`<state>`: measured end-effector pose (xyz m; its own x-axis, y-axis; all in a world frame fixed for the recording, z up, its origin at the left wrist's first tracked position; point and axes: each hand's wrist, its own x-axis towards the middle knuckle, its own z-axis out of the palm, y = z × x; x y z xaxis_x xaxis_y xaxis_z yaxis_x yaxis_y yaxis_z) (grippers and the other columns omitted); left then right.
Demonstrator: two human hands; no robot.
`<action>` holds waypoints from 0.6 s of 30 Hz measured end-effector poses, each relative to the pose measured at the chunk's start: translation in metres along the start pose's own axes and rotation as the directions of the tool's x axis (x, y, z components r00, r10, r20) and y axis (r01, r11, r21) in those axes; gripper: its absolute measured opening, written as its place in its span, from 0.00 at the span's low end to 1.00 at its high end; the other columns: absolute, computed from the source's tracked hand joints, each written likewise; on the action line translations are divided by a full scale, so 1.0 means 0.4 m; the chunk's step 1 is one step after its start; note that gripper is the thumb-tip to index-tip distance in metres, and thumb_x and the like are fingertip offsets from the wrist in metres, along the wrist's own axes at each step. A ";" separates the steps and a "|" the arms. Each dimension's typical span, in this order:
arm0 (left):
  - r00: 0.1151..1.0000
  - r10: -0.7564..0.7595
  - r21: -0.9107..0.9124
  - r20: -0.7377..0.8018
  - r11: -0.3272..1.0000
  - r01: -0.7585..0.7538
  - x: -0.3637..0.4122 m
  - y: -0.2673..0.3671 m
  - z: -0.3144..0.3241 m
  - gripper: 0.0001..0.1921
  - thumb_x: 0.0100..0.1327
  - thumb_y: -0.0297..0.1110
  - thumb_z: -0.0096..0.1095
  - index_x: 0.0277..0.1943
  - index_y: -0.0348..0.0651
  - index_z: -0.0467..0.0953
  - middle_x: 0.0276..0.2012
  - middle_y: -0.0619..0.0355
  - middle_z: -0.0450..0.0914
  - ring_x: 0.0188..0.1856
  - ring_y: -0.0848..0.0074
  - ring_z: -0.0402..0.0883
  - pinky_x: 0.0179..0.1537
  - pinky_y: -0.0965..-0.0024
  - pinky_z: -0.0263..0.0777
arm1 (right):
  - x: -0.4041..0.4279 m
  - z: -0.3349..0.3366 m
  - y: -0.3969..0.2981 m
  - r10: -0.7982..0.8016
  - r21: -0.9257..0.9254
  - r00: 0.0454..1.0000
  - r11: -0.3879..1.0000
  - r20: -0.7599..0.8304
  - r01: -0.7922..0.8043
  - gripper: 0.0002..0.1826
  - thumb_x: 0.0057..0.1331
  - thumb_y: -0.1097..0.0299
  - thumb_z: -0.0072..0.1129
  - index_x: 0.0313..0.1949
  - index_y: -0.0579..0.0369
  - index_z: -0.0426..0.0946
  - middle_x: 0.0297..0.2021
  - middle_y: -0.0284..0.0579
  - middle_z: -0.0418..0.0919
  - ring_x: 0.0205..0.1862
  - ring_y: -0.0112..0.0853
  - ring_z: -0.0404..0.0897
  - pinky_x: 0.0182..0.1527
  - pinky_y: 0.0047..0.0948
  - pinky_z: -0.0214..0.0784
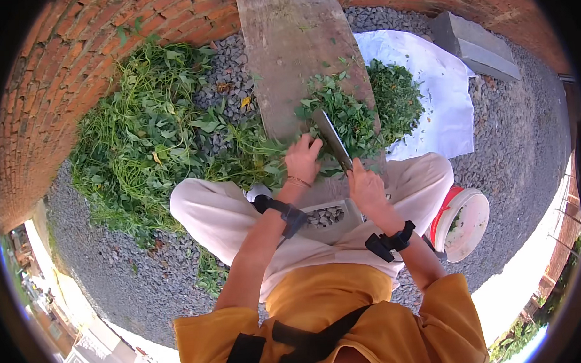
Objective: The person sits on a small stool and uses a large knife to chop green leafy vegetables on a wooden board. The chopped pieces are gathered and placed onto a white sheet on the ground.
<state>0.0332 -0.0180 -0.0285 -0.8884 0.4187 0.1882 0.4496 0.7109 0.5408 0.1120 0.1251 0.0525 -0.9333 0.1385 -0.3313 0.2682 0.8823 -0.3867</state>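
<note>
My right hand [367,186] grips the handle of a broad-bladed knife [332,138], its blade pointing away from me over a wooden board [295,51]. Close to the left of the blade, my left hand [303,159] is closed on a bundle of leafy green stems [265,156]. These stems trail left towards a large heap of uncut vines [140,134] on the gravel. Cut leaves [345,112] lie on the board just right of the blade. Beyond the board's right edge, a pile of finely chopped greens [395,101] rests on a white sheet [443,99].
A white bucket with a red band [464,223] stands by my right knee, with bits of green inside. Grey concrete blocks [478,47] sit at the sheet's far corner. A brick wall [71,78] rises at the left and far side. Gravel [130,278] covers the ground.
</note>
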 end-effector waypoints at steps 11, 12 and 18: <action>0.993 0.115 -0.014 -0.007 0.993 -0.115 -0.009 -0.001 -0.023 0.15 0.43 0.30 0.66 0.37 0.43 0.73 0.36 0.57 0.71 0.37 0.62 0.73 0.41 0.61 0.65 | 0.183 0.068 -0.036 -0.074 0.019 0.991 0.997 -0.114 0.077 0.08 0.63 0.68 0.44 0.38 0.58 0.63 0.21 0.59 0.76 0.26 0.53 0.78 0.28 0.47 0.71; 0.983 0.171 0.032 -0.064 0.985 -0.170 -0.018 0.001 -0.031 0.16 0.44 0.31 0.66 0.39 0.44 0.73 0.37 0.56 0.71 0.38 0.62 0.72 0.43 0.60 0.63 | 0.182 0.051 -0.031 -0.077 0.049 0.987 0.995 -0.138 0.085 0.09 0.64 0.66 0.45 0.38 0.58 0.63 0.21 0.61 0.75 0.26 0.55 0.77 0.28 0.49 0.70; 0.992 0.092 0.003 -0.085 0.996 -0.092 -0.027 -0.025 -0.023 0.14 0.49 0.31 0.64 0.40 0.43 0.75 0.35 0.57 0.72 0.38 0.64 0.73 0.40 0.63 0.62 | 0.057 -0.059 -0.044 -0.118 0.139 0.982 0.981 -0.147 0.139 0.10 0.63 0.65 0.47 0.38 0.58 0.62 0.20 0.61 0.75 0.25 0.57 0.76 0.27 0.52 0.67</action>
<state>0.0376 -0.0347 -0.0285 -0.8479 0.4326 0.3065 0.5298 0.6707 0.5191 0.0804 0.1231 0.0721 -0.9833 0.0975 -0.1535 0.1665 0.8218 -0.5448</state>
